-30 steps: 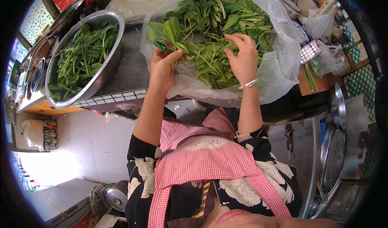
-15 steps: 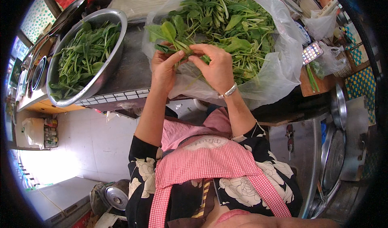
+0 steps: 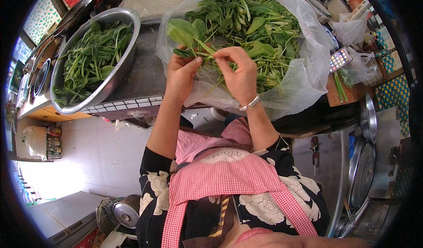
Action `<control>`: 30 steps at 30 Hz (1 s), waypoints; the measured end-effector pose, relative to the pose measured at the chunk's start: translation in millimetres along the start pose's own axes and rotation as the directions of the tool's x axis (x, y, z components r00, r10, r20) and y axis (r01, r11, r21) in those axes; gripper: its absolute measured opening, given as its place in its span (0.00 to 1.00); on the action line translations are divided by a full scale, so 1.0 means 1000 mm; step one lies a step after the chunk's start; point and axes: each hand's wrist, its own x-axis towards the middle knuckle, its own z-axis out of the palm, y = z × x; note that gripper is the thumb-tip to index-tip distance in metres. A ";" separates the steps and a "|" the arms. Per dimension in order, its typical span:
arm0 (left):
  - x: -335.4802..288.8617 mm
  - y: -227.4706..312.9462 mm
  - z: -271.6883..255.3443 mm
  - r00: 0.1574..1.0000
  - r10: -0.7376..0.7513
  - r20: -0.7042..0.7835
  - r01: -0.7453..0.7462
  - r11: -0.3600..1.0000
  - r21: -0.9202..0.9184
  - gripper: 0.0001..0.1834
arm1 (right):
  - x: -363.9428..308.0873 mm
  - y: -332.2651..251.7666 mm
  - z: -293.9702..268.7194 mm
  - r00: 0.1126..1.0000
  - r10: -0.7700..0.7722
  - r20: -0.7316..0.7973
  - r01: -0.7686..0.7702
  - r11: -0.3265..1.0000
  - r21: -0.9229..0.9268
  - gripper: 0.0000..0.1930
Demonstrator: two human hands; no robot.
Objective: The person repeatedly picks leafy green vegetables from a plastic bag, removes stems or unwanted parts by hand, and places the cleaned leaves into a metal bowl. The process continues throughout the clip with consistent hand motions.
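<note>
A leafy green stalk [image 3: 184, 31] is held between my two hands above the near left part of a clear plastic bag [image 3: 308, 87]. My left hand [image 3: 180, 74] pinches leaves and stem between thumb and fingers. The stalk's base is gripped by my right hand [image 3: 237, 69], its thumb and forefinger pressed together; a bracelet circles that wrist. Loose leafy greens [image 3: 260, 28] fill the wide-open bag behind and to the right of my hands. To the left, a metal basin [image 3: 135, 28] holds a heap of similar greens [image 3: 90, 63].
A phone [image 3: 340, 60] lies to the right of the bag, near a wooden board [image 3: 348, 91] with green stalks on it. Pans [image 3: 81, 10] stand behind the basin. Metal lids [image 3: 365, 173] lean at the lower right. A dark counter [image 3: 143, 67] runs between basin and bag.
My right hand has shifted slightly right and taken hold of the stalk's base. The stalk now stretches between both hands, its large leaf tipped to the left.
</note>
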 end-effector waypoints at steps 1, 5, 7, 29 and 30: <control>-0.001 0.001 0.001 0.992 0.056 0.116 -0.050 0.998 -0.049 0.30 | -0.001 -0.001 0.002 0.997 -0.068 0.026 0.070 0.994 -0.083 0.08; -0.003 0.007 0.007 0.971 0.044 0.236 -0.014 0.992 -0.125 0.39 | -0.006 -0.003 0.010 0.979 -0.178 0.104 0.203 0.919 -0.338 0.13; -0.005 0.009 0.010 0.969 0.036 0.245 -0.010 0.994 -0.105 0.41 | -0.007 -0.002 0.013 0.979 -0.169 0.111 0.200 0.899 -0.390 0.14; -0.011 0.007 0.012 0.953 0.141 0.269 -0.140 0.990 -0.026 0.45 | -0.003 0.005 0.006 0.998 -0.020 0.063 0.025 0.996 -0.081 0.07; -0.011 0.010 0.010 0.965 0.068 0.252 -0.086 0.994 0.061 0.45 | -0.006 0.004 0.007 0.998 0.029 0.060 -0.025 0.998 -0.066 0.07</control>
